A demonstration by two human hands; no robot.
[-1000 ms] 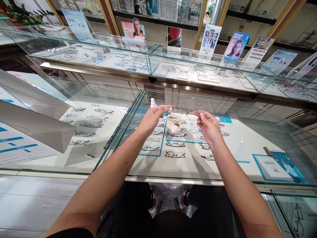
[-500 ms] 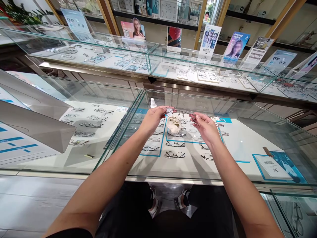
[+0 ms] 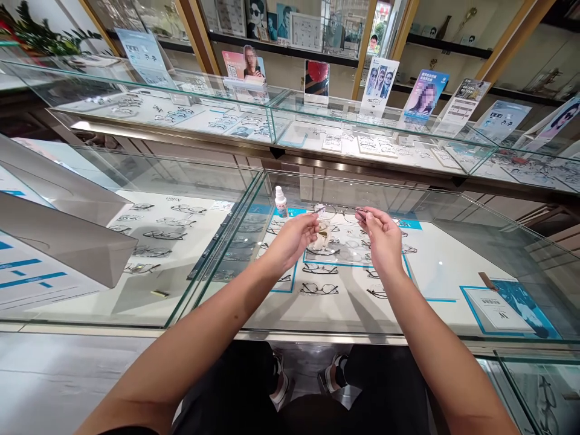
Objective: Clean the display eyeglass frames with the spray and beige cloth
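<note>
- Head view: one pair of thin-rimmed eyeglasses (image 3: 341,209) is up off the bench (image 3: 326,336), held between and just beyond the two hands, above the far part of the glass top.
- As far as can be judged, the handling is partway through: the eyeglasses are in hand and have not been set down. Neither the spray bottle (image 3: 281,203) nor the crumpled pale cloth (image 3: 322,240) is in use; the bottle stands upright past the left hand (image 3: 296,237), and the cloth lies below the eyeglasses in the view. How much remains cannot be read from this moment.
- Right hand (image 3: 384,234): the grip is closed, thumb and fingers pinching the eyeglasses at their right end.
- Left hand: fingers are loosely curled near the other end; whether that grip touches the eyeglasses, I cannot tell.
- Looks: rims fine and seemingly rounded, lenses clear enough to see through, the whole pair roughly level. A small pale tag (image 3: 320,209) seems to sit at the left end. Rim colour and lens cleanliness are too small to tell.
- Nearer the person, a round-rimmed display pair (image 3: 319,289) lies inside the glass case, apart from both hands.
</note>
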